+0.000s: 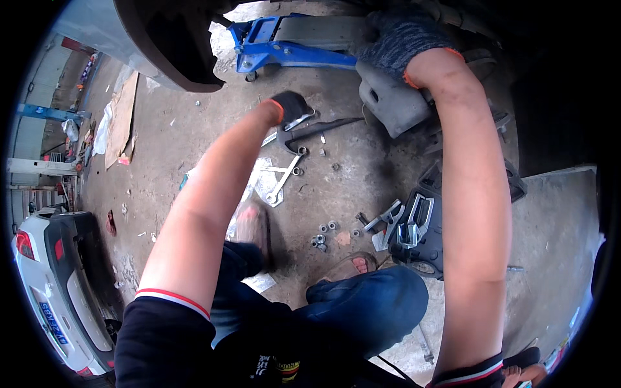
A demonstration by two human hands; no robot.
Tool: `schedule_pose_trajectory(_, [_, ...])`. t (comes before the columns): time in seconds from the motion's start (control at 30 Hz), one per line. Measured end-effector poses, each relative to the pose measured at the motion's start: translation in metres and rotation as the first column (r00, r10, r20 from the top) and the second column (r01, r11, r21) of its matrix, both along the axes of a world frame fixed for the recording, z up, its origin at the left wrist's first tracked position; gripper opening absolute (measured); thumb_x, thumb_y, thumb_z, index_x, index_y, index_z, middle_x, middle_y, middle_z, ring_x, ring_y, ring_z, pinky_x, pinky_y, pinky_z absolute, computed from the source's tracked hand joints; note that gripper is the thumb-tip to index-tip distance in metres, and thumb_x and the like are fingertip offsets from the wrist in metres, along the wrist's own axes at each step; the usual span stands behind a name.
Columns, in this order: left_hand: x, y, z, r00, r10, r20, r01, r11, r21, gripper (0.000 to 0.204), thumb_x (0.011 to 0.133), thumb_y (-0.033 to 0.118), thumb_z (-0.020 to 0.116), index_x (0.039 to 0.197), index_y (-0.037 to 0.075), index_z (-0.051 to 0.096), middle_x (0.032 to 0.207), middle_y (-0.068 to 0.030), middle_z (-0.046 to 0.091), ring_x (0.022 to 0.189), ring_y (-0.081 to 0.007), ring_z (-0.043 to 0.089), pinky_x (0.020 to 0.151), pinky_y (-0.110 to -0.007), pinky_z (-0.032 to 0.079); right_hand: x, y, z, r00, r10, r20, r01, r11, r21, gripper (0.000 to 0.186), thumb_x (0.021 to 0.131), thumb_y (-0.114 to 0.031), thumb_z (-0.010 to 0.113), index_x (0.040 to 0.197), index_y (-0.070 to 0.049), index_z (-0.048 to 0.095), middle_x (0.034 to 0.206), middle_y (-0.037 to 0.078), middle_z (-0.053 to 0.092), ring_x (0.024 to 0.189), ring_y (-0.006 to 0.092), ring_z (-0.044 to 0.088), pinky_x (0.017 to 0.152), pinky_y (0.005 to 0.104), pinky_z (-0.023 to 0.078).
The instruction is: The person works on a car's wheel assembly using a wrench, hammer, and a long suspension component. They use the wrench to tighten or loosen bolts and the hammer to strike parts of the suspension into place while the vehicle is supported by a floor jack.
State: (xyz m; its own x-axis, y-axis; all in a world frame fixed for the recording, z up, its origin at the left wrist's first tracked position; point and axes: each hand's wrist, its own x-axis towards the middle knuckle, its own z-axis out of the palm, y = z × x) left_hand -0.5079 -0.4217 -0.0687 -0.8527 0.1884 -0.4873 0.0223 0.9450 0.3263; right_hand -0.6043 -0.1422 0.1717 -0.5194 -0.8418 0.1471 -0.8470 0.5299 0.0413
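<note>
My left hand [292, 107], in a dark glove with an orange cuff, is reached down low over the floor. Its fingers curl around a silver wrench [298, 121], though their tips are hidden. Right beside it lies a dark hammer [323, 131]. My right hand [404, 44], in a grey-blue knit glove, reaches up at the top against a grey, curved metal part [394, 100]. Shadow and the glove's back hide those fingers. A blue floor jack [291, 55] extends left from there, under the vehicle.
Several combination wrenches [283, 174] lie on plastic, near loose sockets [321, 239]. A dark tool case [424, 249] stands open below my right forearm. Vehicle bodywork [139, 42] overhangs the top left. Cardboard [121, 123] and a white car [61, 284] are at left.
</note>
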Motion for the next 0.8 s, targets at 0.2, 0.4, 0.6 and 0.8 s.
schedule_pose_trajectory(0.2, [0.053,0.11,-0.023,0.993,0.111,0.04,-0.098,0.965,-0.241,0.048,0.082,0.038,0.058,0.123,0.012,0.06,0.123,-0.0176,0.06,0.117,-0.0307,0.056,0.096,-0.04,0.045,0.013,0.005,0.01,0.994,-0.105,0.02,0.105,0.994,0.038,0.047,0.083,-0.047,0.053,0.092,-0.005,0.071,0.094,0.023,0.066,0.089,0.0381,0.064,0.08,0.0429,0.05])
schedule_pose_trajectory(0.4, [0.049,0.105,-0.163,0.923,0.38,-0.068,-0.384,0.921,-0.066,0.032,0.082,0.026,0.058,0.108,0.009,0.066,0.116,-0.0208,0.062,0.111,-0.0362,0.058,0.093,-0.044,0.047,0.012,-0.016,0.008,0.981,-0.19,-0.029,0.192,0.978,0.08,0.047,0.084,-0.047,0.054,0.095,-0.004,0.07,0.095,0.023,0.066,0.091,0.0386,0.063,0.081,0.0435,0.05])
schedule_pose_trajectory(0.6, [0.004,0.077,-0.081,0.721,0.638,-0.272,-0.516,0.755,0.404,0.042,0.077,0.028,0.065,0.114,0.009,0.065,0.114,-0.0166,0.065,0.112,-0.0342,0.058,0.098,-0.038,0.045,0.002,0.006,-0.024,0.925,-0.363,-0.113,0.343,0.925,-0.166,0.049,0.078,-0.053,0.064,0.103,-0.011,0.067,0.115,0.015,0.063,0.109,0.0338,0.056,0.093,0.0423,0.045])
schedule_pose_trajectory(0.8, [-0.08,-0.034,0.023,0.708,0.451,-0.542,-0.519,0.854,0.033,0.025,0.084,0.024,0.057,0.103,0.01,0.067,0.11,-0.0129,0.065,0.097,-0.0312,0.063,0.076,-0.038,0.052,0.025,-0.023,-0.003,0.868,-0.48,0.126,0.486,0.874,-0.017,0.045,0.076,-0.052,0.067,0.096,-0.011,0.069,0.113,0.015,0.062,0.108,0.0333,0.056,0.092,0.0428,0.046])
